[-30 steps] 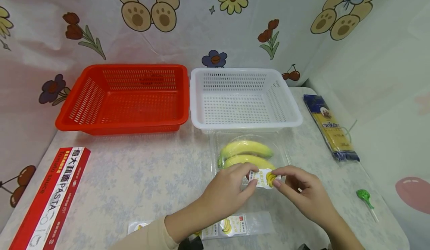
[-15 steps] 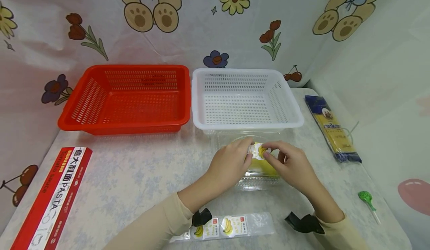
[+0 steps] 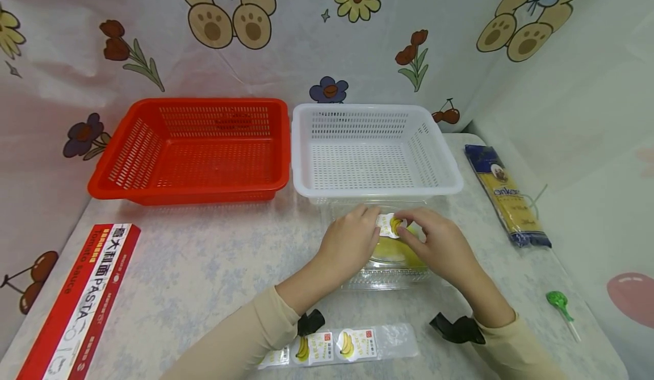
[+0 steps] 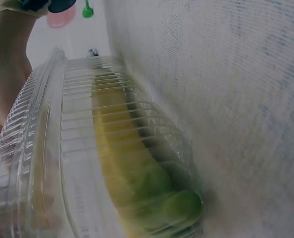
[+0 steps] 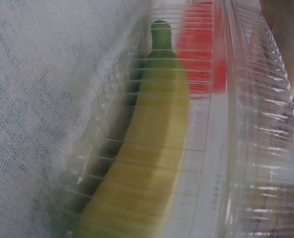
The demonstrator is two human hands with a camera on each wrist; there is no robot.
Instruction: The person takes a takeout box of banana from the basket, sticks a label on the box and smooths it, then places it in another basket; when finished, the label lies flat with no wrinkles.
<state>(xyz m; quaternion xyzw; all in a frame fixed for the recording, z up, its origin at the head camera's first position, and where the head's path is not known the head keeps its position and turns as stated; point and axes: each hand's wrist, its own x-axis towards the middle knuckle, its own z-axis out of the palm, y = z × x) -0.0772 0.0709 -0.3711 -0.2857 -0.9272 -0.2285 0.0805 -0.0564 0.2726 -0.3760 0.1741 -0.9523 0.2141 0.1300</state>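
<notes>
A clear plastic clamshell container lies in front of the white basket in the head view, with yellow-green bananas inside. Over its lid is a small white label with a banana picture. My right hand pinches the label's right end between thumb and forefinger. At the label's left end, my left hand holds it with its fingertips, which partly cover it. Both wrist views look at the container's ribbed side, a banana showing through in the left one and a banana in the right one.
A strip of banana labels lies near the front edge. Behind stand a red basket and a white basket. A pasta box lies at left; a pasta packet and a green lollipop at right.
Both hands have moved forward with the label, from the container's front edge to over its lid. In the last half second they have hardly moved.
</notes>
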